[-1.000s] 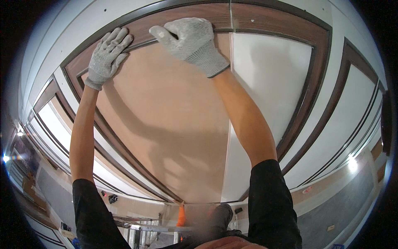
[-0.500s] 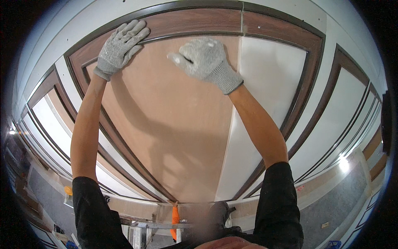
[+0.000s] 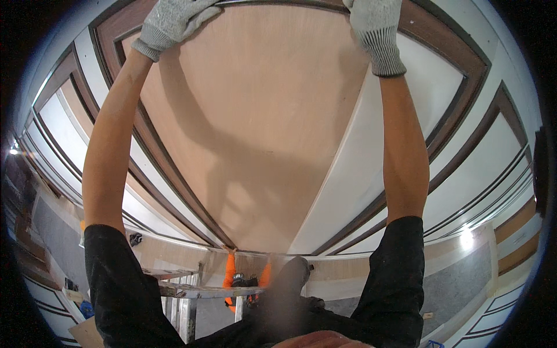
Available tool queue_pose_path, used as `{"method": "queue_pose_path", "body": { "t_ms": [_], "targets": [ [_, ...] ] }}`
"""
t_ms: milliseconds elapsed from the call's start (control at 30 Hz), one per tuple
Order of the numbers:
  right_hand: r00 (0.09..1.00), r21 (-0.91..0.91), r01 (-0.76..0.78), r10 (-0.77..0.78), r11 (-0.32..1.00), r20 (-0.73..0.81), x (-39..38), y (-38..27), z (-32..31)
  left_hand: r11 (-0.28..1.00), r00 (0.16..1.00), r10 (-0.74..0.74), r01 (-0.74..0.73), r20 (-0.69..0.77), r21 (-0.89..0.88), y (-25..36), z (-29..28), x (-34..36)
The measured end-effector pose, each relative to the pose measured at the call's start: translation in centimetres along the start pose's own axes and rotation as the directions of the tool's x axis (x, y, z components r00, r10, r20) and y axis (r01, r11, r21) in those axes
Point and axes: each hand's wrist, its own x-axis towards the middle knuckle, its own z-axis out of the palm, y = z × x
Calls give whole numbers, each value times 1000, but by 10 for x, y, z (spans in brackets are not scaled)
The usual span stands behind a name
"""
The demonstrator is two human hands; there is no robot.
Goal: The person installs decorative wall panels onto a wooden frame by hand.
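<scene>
In front of me is a tall tan wood panel (image 3: 249, 87), set within a brown wood frame (image 3: 447, 43) with dark trim. A white panel (image 3: 342, 180) fills the frame's right part, beside the tan one. My left hand (image 3: 177, 23), in a grey knit glove, lies open at the tan panel's upper left, fingers stretched along the top trim. Higher up on the right, my right hand (image 3: 377, 20), gloved alike, reaches the frame's top edge near where tan meets white. The picture's upper edge cuts off its fingers, so their pose is hidden.
Below me stands a metal ladder (image 3: 188, 293). Another person in orange sleeves (image 3: 230, 267) is down by the foot of the panel, one hand against its lower end. More framed white panels (image 3: 484, 151) line the wall. A bright light (image 3: 466, 238) shows at the lower right.
My right hand has moved up and to the right, from a curled pose over the tan panel to the frame's top. The view has tilted down, revealing more of the person in orange.
</scene>
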Motion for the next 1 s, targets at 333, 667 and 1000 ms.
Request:
{"method": "queue_pose_path", "body": {
  "t_ms": [333, 667, 1000],
  "targets": [
    [990, -98, -62, 49, 993, -132, -1, 27, 14, 998, 998, 52, -51, -28, 38, 0, 2, -1],
    [996, 19, 75, -76, 997, 54, 4, 20, -12, 1000, 1000, 2, -2, 31, -12, -3, 7, 3],
    [961, -172, -1, 48, 985, 272, 3, 25, 25, 993, 999, 50, -52, -19, -103, -17, 10, -4]
  ]
}}
